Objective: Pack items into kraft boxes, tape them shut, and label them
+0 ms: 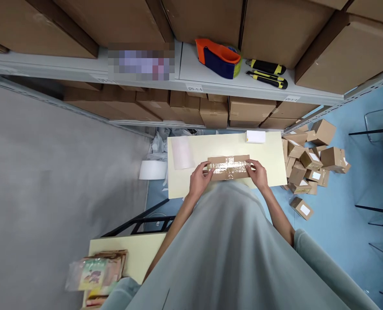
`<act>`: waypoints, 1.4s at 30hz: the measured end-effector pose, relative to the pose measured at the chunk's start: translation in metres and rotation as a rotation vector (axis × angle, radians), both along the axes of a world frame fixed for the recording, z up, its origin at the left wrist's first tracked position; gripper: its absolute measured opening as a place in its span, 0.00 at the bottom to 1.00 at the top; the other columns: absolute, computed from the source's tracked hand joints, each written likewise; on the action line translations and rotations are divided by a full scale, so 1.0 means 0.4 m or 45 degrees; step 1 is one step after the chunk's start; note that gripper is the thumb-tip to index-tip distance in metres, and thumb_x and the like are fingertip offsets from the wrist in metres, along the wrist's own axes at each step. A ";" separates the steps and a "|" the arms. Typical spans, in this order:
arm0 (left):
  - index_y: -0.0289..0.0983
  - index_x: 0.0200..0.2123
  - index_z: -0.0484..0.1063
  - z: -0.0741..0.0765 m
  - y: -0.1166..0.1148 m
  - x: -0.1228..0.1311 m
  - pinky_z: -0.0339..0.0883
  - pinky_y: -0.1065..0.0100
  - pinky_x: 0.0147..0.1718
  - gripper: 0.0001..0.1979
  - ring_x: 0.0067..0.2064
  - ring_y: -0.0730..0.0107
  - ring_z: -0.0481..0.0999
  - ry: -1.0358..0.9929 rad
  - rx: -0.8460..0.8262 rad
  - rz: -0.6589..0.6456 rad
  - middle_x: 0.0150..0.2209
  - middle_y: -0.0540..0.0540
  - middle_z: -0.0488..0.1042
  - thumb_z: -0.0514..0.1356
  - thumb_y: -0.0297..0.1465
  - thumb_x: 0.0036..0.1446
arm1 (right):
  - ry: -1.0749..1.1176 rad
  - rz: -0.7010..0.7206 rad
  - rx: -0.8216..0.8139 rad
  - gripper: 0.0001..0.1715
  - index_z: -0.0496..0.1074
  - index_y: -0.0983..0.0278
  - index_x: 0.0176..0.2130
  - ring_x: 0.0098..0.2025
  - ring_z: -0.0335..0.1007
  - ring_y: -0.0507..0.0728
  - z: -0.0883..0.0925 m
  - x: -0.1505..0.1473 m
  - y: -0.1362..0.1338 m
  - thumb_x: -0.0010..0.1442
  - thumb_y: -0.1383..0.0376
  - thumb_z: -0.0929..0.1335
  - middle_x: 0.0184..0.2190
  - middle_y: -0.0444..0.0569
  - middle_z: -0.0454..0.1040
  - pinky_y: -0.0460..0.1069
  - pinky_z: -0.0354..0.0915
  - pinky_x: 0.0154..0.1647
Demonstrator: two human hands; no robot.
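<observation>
A cardboard box [225, 172] with shiny clear tape across its upper face lies at the near edge of a pale yellow table [211, 148]. My left hand [200, 177] grips its left end, the thumb and fingers bent round the corner. At the opposite end my right hand [257, 173] holds the box the same way. Toward the table's left lies a pale pinkish sheet [182, 153]. A small white box [255, 137] sits at the far edge, right of the middle.
Above the table, a shelf [191, 77] carries large cartons, an orange and blue tape dispenser [217, 59] and utility knives [267, 73]. Taped parcels [310, 159] pile on the floor to the right. Left stand a white bin [152, 170] and a second table [143, 254] with books [94, 273].
</observation>
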State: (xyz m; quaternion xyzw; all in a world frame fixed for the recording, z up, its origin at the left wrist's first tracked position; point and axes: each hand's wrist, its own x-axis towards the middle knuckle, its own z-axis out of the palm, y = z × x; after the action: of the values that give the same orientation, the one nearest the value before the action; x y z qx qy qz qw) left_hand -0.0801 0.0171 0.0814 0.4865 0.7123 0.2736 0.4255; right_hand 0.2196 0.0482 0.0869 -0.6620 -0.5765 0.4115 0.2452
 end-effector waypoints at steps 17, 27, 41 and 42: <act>0.36 0.54 0.78 -0.091 0.082 0.017 0.82 0.58 0.47 0.30 0.46 0.56 0.87 -0.299 -0.287 0.398 0.51 0.39 0.84 0.75 0.34 0.46 | -0.089 0.036 -0.365 0.32 0.78 0.58 0.62 0.48 0.83 0.62 -0.090 0.040 0.136 0.59 0.59 0.76 0.51 0.52 0.84 0.59 0.79 0.56; 0.37 0.51 0.80 -0.102 0.027 0.023 0.81 0.47 0.59 0.30 0.56 0.47 0.86 -0.415 -0.198 0.528 0.57 0.34 0.85 0.76 0.47 0.49 | 0.144 0.072 -0.218 0.30 0.78 0.60 0.63 0.49 0.85 0.63 -0.120 0.074 0.089 0.65 0.54 0.73 0.55 0.56 0.82 0.60 0.81 0.55; 0.39 0.50 0.81 -0.159 0.049 0.107 0.84 0.51 0.54 0.20 0.51 0.52 0.89 -0.286 -0.157 0.306 0.58 0.36 0.85 0.74 0.42 0.57 | -0.185 0.024 -0.287 0.23 0.81 0.61 0.59 0.44 0.87 0.63 -0.151 0.130 0.112 0.69 0.57 0.71 0.53 0.57 0.87 0.59 0.81 0.53; 0.39 0.49 0.82 -0.169 0.043 0.115 0.84 0.51 0.53 0.21 0.50 0.52 0.89 -0.312 -0.200 0.292 0.57 0.37 0.86 0.75 0.43 0.55 | -0.206 0.006 -0.281 0.24 0.81 0.61 0.60 0.46 0.88 0.64 -0.147 0.143 0.098 0.69 0.57 0.71 0.54 0.58 0.87 0.60 0.81 0.53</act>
State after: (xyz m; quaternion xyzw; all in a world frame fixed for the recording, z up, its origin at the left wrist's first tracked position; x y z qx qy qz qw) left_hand -0.0341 0.0344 0.0140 0.3303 0.7253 0.3210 0.5117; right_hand 0.2767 0.0874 0.0282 -0.7146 -0.5471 0.4182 0.1228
